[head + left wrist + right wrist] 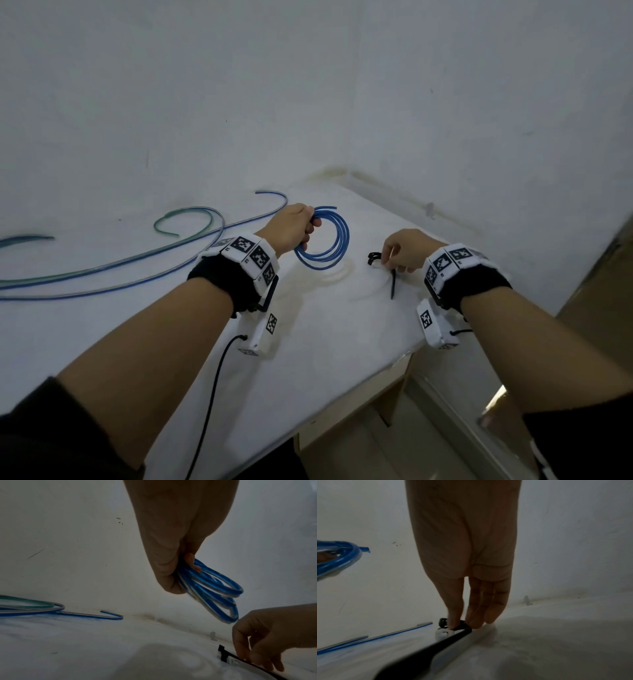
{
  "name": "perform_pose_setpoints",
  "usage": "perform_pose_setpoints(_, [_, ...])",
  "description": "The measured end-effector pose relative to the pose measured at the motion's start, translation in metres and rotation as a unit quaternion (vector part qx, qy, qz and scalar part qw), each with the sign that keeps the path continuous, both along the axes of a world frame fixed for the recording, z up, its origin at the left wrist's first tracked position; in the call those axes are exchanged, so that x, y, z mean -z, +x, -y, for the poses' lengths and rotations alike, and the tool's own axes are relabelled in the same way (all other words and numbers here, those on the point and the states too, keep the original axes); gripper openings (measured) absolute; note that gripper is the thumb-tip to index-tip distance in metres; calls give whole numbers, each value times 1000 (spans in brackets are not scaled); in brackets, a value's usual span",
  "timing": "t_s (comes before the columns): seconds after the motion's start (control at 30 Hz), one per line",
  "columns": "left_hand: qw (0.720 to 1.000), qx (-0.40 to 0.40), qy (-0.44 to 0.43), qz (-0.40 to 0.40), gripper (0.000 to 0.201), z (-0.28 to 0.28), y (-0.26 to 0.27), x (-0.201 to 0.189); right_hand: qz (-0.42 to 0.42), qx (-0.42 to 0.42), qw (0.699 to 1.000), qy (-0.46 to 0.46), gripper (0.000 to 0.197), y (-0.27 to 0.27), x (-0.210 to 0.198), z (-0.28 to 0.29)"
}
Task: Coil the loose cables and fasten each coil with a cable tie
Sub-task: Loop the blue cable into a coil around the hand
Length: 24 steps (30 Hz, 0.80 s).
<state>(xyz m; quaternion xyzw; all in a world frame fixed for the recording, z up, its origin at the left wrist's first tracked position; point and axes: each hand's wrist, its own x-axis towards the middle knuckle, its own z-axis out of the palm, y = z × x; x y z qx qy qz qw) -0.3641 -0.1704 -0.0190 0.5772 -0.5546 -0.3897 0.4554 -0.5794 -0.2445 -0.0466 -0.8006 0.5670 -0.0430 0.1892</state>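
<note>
My left hand (308,233) grips a blue cable coil (337,246) of several loops and holds it upright just above the white table (308,342). In the left wrist view the coil (214,588) hangs from the curled fingers (188,559). To the right, my right hand (388,262) reaches down and pinches a black cable tie (393,284) lying on the table. Thumb and fingertips (474,624) meet on the black cable tie (436,646) near its head, beside a small white clip (441,633). A second black tie head (373,256) lies just left of the fingers.
Long loose blue cables (137,260) and a green cable (185,214) sprawl over the table's left side near the wall. White walls meet in a corner behind the table. The table's front edge (342,387) drops off at the right, with floor below.
</note>
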Motion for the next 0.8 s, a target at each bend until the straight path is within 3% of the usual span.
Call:
perform_pose_setpoints(0.13, [1000,-1,4,3,37,2,2,2,-33,-16,999,-16,20,5,-1,-1])
perform_pose_setpoints(0.27, [1000,-3,2,6,37,2,5,1,-79,-13,997,-14,16,11,-1,-2])
perform_pose_setpoints(0.4, [1000,-15,-6,7,36,3,12,0,-65,-6,998,-23,20,12,-2,-2])
perform_pose_setpoints(0.57, [999,-43,-21,14,35,0,29,-4,103,2,995,6,23,27,-13,-4])
perform_pose_setpoints(0.67, [997,-66,-31,18,35,-6,44,-8,238,10,971,30,11,51,-21,-11])
perform_pose_setpoints(0.8, [993,-107,-44,17,33,-17,72,-11,370,-10,928,32,20,91,-29,-19])
